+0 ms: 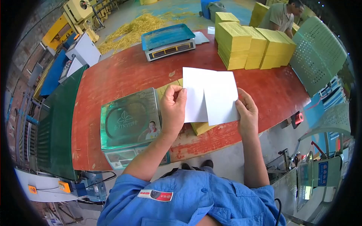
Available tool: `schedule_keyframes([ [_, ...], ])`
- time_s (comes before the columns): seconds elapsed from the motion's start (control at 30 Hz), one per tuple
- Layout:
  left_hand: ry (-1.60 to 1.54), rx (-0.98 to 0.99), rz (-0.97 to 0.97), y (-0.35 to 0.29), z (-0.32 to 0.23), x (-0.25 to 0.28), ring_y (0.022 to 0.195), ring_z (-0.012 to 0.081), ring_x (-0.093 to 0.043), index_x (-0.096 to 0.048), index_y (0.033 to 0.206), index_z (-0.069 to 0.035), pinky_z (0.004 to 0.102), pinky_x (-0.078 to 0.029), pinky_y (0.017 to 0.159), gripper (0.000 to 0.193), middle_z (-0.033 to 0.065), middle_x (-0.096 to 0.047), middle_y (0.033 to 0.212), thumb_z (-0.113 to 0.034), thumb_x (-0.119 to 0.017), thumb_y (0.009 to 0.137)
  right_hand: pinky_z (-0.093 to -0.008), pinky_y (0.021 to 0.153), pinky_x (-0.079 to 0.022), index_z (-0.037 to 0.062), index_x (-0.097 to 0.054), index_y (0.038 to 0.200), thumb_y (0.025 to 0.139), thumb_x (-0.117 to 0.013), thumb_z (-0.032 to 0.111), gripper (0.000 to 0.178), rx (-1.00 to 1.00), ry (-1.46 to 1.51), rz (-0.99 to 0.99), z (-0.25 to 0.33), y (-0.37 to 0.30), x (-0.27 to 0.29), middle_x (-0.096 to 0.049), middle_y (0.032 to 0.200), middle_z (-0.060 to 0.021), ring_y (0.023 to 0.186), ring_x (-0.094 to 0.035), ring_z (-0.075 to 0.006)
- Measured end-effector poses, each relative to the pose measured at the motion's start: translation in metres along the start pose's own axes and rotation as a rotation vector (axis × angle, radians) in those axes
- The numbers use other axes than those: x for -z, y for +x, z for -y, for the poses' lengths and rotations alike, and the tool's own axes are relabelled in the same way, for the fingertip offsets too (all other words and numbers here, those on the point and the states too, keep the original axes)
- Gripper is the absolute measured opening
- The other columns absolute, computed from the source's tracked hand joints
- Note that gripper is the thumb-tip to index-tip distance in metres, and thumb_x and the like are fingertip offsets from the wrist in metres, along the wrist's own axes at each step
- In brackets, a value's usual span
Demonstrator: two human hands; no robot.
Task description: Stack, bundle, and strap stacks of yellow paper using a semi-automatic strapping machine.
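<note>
Two white paper sheets overlap in front of me, above the red table. My left hand (174, 107) is closed on the edge of the left sheet (194, 96), thumb against fingers. My right hand (247, 110) pinches the edge of the right sheet (222, 100), which lies over part of the other. Beneath the sheets, partly hidden, yellow paper (203, 128) shows on the table. A shiny green and silver box (128, 122) stands just left of my left hand.
A scale with a blue tray (167, 36) stands at the table's (124, 75) far side. Stacked yellow blocks (234, 39) fill the far right, beside a green perforated chair back (319, 56). A person (279, 18) works behind them. Yellow strips (135, 29) cover the floor beyond.
</note>
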State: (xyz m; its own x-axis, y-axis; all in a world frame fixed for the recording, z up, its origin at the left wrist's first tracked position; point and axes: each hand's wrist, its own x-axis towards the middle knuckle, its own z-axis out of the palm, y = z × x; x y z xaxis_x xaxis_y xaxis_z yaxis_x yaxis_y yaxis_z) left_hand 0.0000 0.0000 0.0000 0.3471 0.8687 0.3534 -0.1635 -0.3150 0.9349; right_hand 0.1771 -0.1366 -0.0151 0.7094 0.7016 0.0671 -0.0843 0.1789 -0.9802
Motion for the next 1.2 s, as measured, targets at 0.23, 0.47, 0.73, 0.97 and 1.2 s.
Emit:
schedule_keyframes([
  [0.23, 0.064, -0.054, -0.087, 0.008, -0.004, -0.006, 0.067, 0.0054, -0.049, -0.055, 0.089, -0.002, 0.0230, -0.042, 0.060, 0.013, -0.0011, -0.056, 0.076, -0.012, -0.057, 0.098, -0.0242, 0.080, -0.047, -0.0045, -0.061, 0.118, 0.094, -0.052, -0.002, 0.026, 0.061, 0.102, -0.145, -0.002, -0.001, 0.025, -0.064, 0.097, -0.0053, 0.087, -0.058, -0.0100],
  [0.47, -0.771, 0.503, -0.010, 0.033, -0.007, -0.005, 0.070, 0.0107, -0.062, -0.061, 0.097, -0.005, 0.0241, -0.050, 0.058, 0.013, 0.0041, -0.065, 0.086, -0.015, -0.053, 0.100, -0.0212, 0.067, -0.044, 0.0010, -0.064, 0.091, 0.096, -0.058, 0.007, 0.010, 0.071, 0.236, -0.149, -0.008, 0.003, 0.039, -0.064, 0.082, -0.0010, 0.073, -0.055, -0.0055],
  [0.73, -0.933, 0.566, 0.128, 0.045, 0.006, -0.010, 0.062, 0.0131, -0.060, -0.061, 0.096, -0.005, 0.0247, -0.047, 0.049, 0.015, 0.0039, -0.064, 0.081, -0.018, -0.055, 0.098, -0.0205, 0.056, -0.035, 0.0067, -0.058, 0.075, 0.098, -0.059, 0.017, 0.025, 0.086, 0.188, -0.148, 0.007, 0.019, 0.031, -0.053, 0.071, 0.0073, 0.064, -0.042, -0.0009],
  [0.97, -0.736, 0.510, 0.021, 0.078, -0.018, -0.053, 0.065, 0.0107, -0.060, -0.060, 0.092, -0.007, 0.0251, -0.048, 0.052, 0.013, 0.0020, -0.062, 0.078, -0.017, -0.055, 0.098, -0.0198, 0.061, -0.037, 0.0017, -0.060, 0.092, 0.097, -0.056, 0.011, 0.012, 0.095, 0.100, -0.088, 0.006, 0.073, 0.049, -0.055, 0.080, 0.0039, 0.071, -0.045, -0.0034],
  [1.2, -0.503, 0.410, 0.031, 0.183, 0.002, -0.152, 0.079, 0.0123, -0.060, -0.056, 0.099, -0.006, 0.0288, -0.052, 0.071, 0.008, 0.0030, -0.062, 0.090, -0.013, -0.054, 0.098, -0.0261, 0.082, -0.047, -0.0014, -0.059, 0.112, 0.097, -0.053, 0.006, 0.018, 0.078, 0.195, 0.025, 0.017, 0.159, 0.104, -0.064, 0.098, -0.0036, 0.089, -0.057, -0.0091],
])
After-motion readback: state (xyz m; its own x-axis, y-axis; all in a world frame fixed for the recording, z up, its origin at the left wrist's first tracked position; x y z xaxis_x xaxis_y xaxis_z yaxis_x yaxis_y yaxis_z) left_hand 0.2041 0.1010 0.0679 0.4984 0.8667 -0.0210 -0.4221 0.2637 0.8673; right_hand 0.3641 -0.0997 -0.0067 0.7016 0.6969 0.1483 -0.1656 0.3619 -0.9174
